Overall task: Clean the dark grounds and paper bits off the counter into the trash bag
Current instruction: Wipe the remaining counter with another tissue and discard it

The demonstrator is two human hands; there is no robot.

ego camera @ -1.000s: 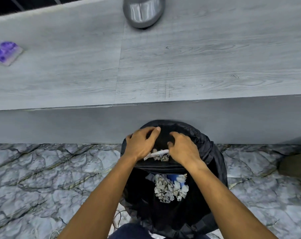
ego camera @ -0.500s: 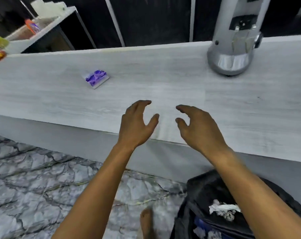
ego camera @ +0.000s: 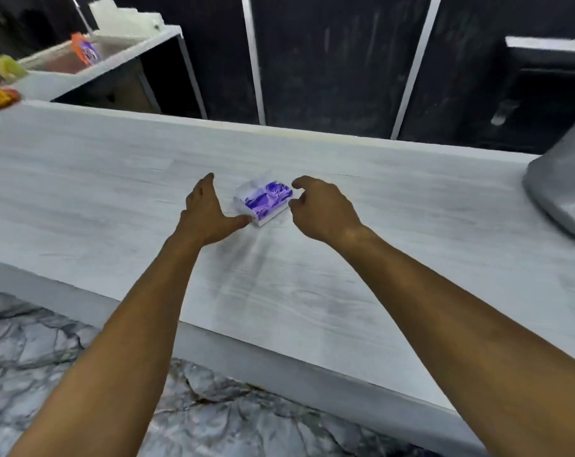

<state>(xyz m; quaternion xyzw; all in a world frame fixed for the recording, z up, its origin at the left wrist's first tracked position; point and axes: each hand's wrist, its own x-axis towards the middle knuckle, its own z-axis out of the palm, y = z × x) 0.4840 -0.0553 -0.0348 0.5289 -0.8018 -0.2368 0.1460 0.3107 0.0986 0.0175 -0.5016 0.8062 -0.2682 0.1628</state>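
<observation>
A small purple-and-white tissue pack (ego camera: 264, 202) lies on the pale wood-grain counter (ego camera: 114, 192). My left hand (ego camera: 207, 212) is open just left of the pack, its thumb touching the pack's near corner. My right hand (ego camera: 322, 209) hovers at the pack's right side with fingers curled and apart, holding nothing. I see no dark grounds or paper bits on the counter, and the trash bag is out of view.
A grey metal appliance base (ego camera: 563, 189) stands on the counter at the right. Behind the counter are dark panels and a white shelf (ego camera: 98, 64) with bottles and packets at the far left. Marble-patterned floor (ego camera: 48, 374) lies below the counter's front edge.
A second ago both hands were at the black trash bag on the floor. They rose over the counter and have now reached forward to either side of the tissue pack; the bag has left view.
</observation>
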